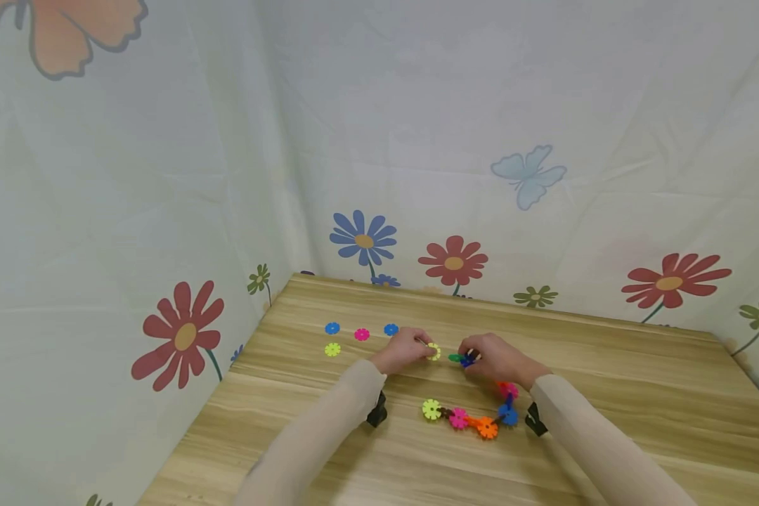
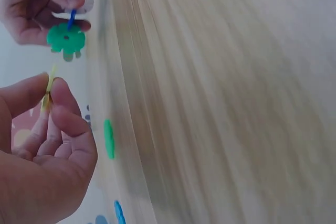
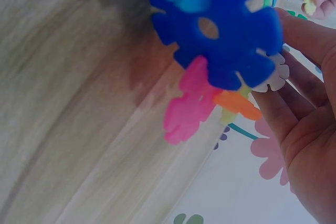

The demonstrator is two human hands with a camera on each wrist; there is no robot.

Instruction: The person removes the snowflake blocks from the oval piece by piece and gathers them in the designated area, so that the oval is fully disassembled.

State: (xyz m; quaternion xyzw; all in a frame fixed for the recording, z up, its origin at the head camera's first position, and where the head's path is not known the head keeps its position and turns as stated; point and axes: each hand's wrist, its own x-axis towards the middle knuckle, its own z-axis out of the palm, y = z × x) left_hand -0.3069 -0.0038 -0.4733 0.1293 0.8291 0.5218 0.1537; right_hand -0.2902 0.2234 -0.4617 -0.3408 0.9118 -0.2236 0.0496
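Observation:
My left hand [image 1: 403,349] pinches a yellow flower-shaped disc [image 1: 434,351] between thumb and fingertips, edge-on in the left wrist view. Just to the right, my right hand [image 1: 495,357] grips the end of a chain of interlocked discs. A green disc [image 2: 65,38] sticks out at that end, joined to a dark blue disc [image 2: 72,18]; a whitish disc [image 3: 273,74] shows by the fingers. A small gap separates the yellow disc from the green one. The chain curves down past a blue disc [image 1: 508,414] and an orange disc [image 1: 487,427] to another yellow disc [image 1: 431,410].
Loose discs lie left of my left hand on the wooden table [image 1: 278,351]: a pink one [image 1: 362,334], a yellow one [image 1: 332,349] and two blue ones, one [image 1: 332,328] farthest left. A flower-printed curtain [image 1: 417,140] stands behind and left of the table.

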